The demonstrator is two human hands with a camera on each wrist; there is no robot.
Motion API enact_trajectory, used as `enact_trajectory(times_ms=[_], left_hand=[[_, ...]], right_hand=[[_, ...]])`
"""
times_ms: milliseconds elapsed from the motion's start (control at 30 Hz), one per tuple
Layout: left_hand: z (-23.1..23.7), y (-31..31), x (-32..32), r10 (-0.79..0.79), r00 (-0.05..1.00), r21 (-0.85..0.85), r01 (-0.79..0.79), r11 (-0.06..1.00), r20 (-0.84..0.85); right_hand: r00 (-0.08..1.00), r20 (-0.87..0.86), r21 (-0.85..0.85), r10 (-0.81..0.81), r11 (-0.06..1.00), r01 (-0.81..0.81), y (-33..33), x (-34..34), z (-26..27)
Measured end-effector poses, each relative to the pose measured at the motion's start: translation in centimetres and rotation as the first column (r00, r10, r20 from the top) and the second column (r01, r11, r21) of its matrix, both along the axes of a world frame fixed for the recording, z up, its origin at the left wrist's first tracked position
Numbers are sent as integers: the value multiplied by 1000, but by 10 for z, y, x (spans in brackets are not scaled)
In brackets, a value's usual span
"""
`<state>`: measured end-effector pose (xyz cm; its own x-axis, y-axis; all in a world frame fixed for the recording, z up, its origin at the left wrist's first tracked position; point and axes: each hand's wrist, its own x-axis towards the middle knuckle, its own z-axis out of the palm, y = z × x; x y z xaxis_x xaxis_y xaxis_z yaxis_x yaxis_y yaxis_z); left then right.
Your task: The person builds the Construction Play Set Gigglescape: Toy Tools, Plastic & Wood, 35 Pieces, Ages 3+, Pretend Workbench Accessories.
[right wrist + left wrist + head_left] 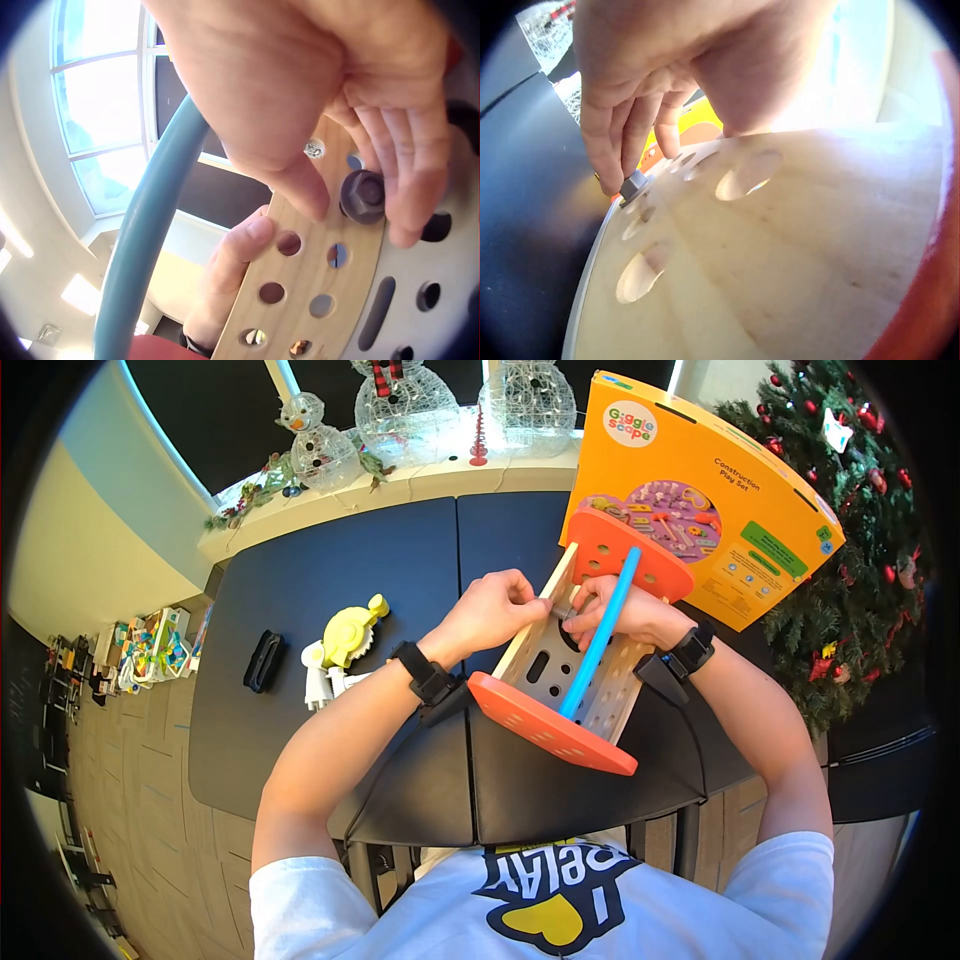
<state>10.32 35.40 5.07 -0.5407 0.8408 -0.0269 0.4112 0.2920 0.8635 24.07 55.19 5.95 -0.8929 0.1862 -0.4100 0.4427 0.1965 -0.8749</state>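
A toy toolbox with pale wooden sides, orange ends [550, 722] and a blue handle bar [600, 635] stands tilted before the person. From outside, the left hand [493, 610] grips one wooden side panel [727, 247], its thumb over the top edge. Its fingertips press a grey hex bolt head [635, 184] at a hole near the lower edge. Inside the box, the right hand [625, 610] reaches past the handle. Its thumb and fingers pinch a grey flanged hex nut [365, 196] against the panel's inner face.
On the table [300, 760] to the left lie a black case [264, 661] and a yellow-green and white toy [347, 640]. A large orange construction set box [700, 480] stands behind the toolbox. A decorated Christmas tree [850, 590] is at the right, and wire snowmen [405, 410] line the sill.
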Motion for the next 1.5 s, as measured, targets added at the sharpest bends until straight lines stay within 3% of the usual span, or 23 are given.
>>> enact_trajectory(times_ms=[333, 433, 533, 633, 733, 833, 1033, 1133, 1233, 1333, 1500], left_hand=[[0, 1, 1, -12, 1000, -2, 12, 1000, -15], [-1, 1, 1, -12, 1000, 4, 12, 1000, -13], [0, 1, 1, -13, 999, -6, 13, 1000, -33], [1, 0, 2, -6, 999, -8, 6, 1000, -35], [-3, 1, 1, -5, 999, 5, 5, 1000, -39], [-1, 1, 2, -6, 999, -1, 6, 1000, -42], [3, 0, 3, -11, 999, 1, 11, 1000, -39], [2, 0, 4, -2, 1000, -4, 2, 1000, -19], [0, 1, 3, -2, 999, 4, 2, 1000, -41], [0, 1, 4, 0, 999, -5, -1, 1000, -52], [0, 1, 4, -3, 999, 2, 3, 1000, -41]], right_hand=[[995, 55, -35, 85, 996, -83, 13, -1, -15], [999, 22, -81, 27, 996, -25, 7, 1, -7], [990, 62, -97, -128, 986, 134, -6, 2, 6], [999, 47, 6, 3, 1000, -4, -6, 3, 9], [997, -22, 37, 73, 997, -72, 4, 4, -9], [988, 18, 52, 153, 987, -153, 11, 1, -16], [983, 125, -72, 137, 989, -129, 12, 1, -13], [995, 94, -141, -14, 990, 27, -1, 4, 8], [999, 38, 84, 3, 996, -6, -5, 3, 0], [996, -11, 163, 94, 982, -91, 6, 3, -15], [993, 19, 122, 117, 985, -118, 7, 0, -15]])
